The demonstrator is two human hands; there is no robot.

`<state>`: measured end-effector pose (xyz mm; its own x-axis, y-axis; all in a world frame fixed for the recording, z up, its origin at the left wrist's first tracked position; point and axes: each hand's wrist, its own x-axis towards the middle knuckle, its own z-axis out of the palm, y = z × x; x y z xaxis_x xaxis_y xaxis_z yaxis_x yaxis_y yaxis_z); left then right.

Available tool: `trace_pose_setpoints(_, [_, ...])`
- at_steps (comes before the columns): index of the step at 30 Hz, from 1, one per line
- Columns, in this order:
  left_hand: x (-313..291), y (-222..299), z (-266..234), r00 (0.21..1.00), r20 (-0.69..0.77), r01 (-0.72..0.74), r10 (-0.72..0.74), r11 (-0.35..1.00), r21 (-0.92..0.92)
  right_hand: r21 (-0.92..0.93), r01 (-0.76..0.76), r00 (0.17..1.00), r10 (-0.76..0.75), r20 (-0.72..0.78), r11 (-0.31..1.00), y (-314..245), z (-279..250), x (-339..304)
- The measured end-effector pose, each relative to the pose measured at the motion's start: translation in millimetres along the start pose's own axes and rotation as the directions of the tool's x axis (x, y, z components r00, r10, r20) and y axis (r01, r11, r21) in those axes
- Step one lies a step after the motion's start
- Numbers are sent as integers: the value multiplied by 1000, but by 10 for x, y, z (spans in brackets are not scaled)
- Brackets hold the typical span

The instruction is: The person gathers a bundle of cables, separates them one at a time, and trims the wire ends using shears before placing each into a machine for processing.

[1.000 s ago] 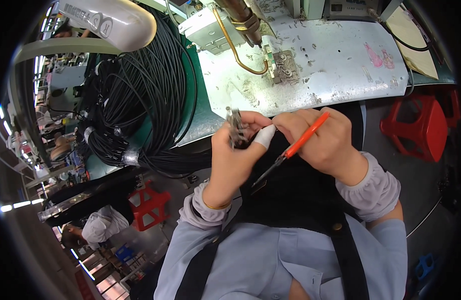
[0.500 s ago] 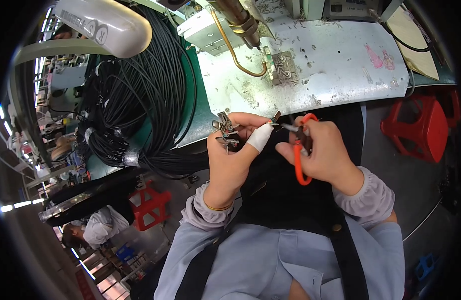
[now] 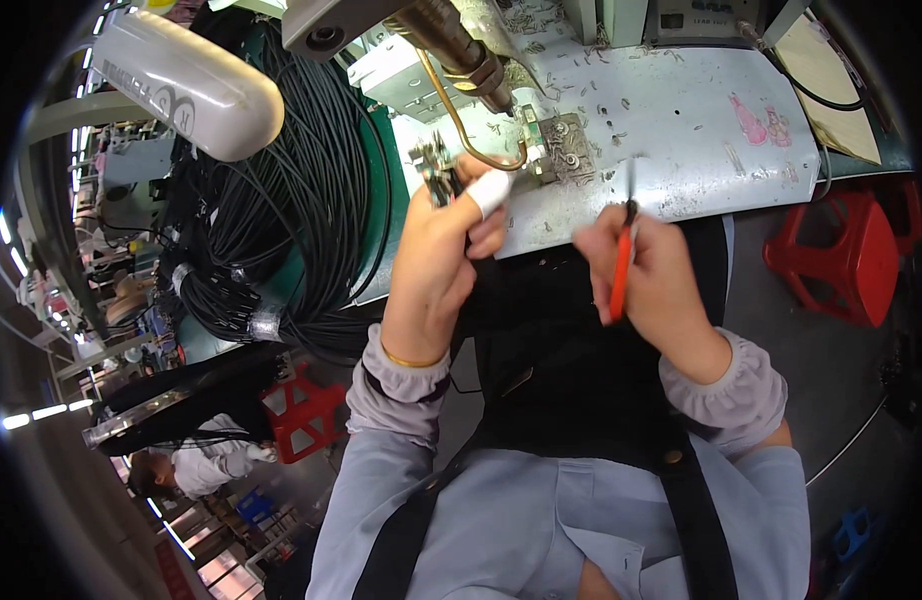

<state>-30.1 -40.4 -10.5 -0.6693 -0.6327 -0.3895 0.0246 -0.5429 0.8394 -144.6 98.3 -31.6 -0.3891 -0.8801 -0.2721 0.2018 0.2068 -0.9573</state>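
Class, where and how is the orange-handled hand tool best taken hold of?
Probably by its orange handle, from the right, as the right hand holds it: the handle is the near end, while the narrow, motion-blurred tip points away.

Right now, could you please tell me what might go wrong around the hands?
The left hand, close to the curved copper-coloured tube, might bump it. The small metal parts it holds fan out, so one could slip. The orange-handled tool in the right hand points over the plate and might scatter the loose metal bits there.
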Motion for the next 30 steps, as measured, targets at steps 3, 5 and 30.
trace_pose_setpoints(3, [145, 59, 53, 1000, -19, 2, -1, 1000, 13, -45, 200, 967, -205, -155, 979, -85, -8, 265])
trace_pose_setpoints(5, [193, 77, 66, 1000, -27, 5, -4, 1000, 19, -78, 292, 925, -302, -229, 953, -112, -25, 462])
trace_pose_setpoints(30, [242, 150, 34, 1000, -17, 18, -15, 987, 159, -63, 196, 977, -200, -78, 979, -110, 2, 707])
